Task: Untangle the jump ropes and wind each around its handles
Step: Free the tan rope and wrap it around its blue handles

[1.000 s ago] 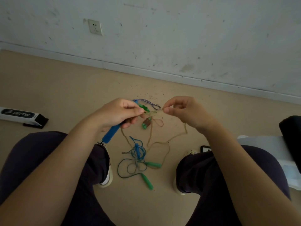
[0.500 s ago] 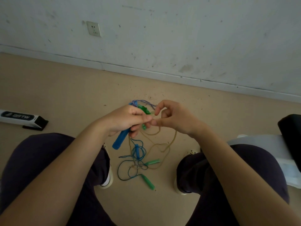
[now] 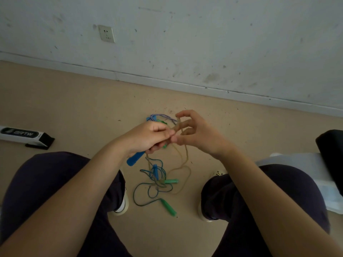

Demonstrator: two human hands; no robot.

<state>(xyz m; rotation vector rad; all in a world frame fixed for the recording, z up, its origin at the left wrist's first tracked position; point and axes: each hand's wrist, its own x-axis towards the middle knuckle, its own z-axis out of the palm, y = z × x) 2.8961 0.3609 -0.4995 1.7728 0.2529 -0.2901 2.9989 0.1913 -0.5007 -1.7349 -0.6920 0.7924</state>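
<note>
A blue handle (image 3: pixel 135 159) is gripped in the left hand (image 3: pixel 148 138) and a tan rope (image 3: pixel 182 154) pinched by the touching right hand (image 3: pixel 196 135), above the tangled ropes (image 3: pixel 157 182) lying on the floor (image 3: pixel 74 108).

A blue handle (image 3: pixel 136 158) sticks out below the fist, tan rope (image 3: pixel 182 165) dangling. Green handles (image 3: pixel 168 210) (two) lie tangled with blue cord (image 3: pixel 146 191) on the floor.

Dim and soft all over, with a grey, flat light. No strong shadows, no glare. A bit blurry at the hands, where small parts smear together. Bent at the edges like a fish-eye, so the wall (image 3: pixel 204 43) line curves. Dark and murky near the bottom.
</note>
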